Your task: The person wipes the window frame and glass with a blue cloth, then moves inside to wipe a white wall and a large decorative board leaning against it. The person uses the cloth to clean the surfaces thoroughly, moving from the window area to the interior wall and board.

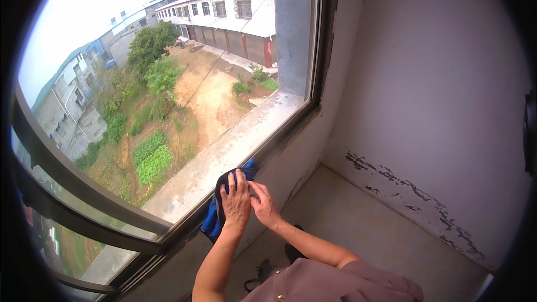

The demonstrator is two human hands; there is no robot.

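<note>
My left hand [236, 202] rests over a blue cloth with black edging [212, 217], its fingers bent down onto the fabric. The cloth drapes across the inner edge of a dark metal window frame [289, 131]; one end sticks out past my fingertips and the other hangs below my wrist. Close against the left hand is my right hand [265, 206], with its fingers pointing at the cloth and its thumb side by the left hand. Whether the right fingers pinch any fabric is hidden.
Sliding window sashes [96, 201] stand at the left. Beyond the frame runs a concrete outer ledge [226, 144], with a yard below. A pale wall [419, 71] with peeling paint rises at the right, above a tiled floor [335, 209]. Dark objects lie by my feet.
</note>
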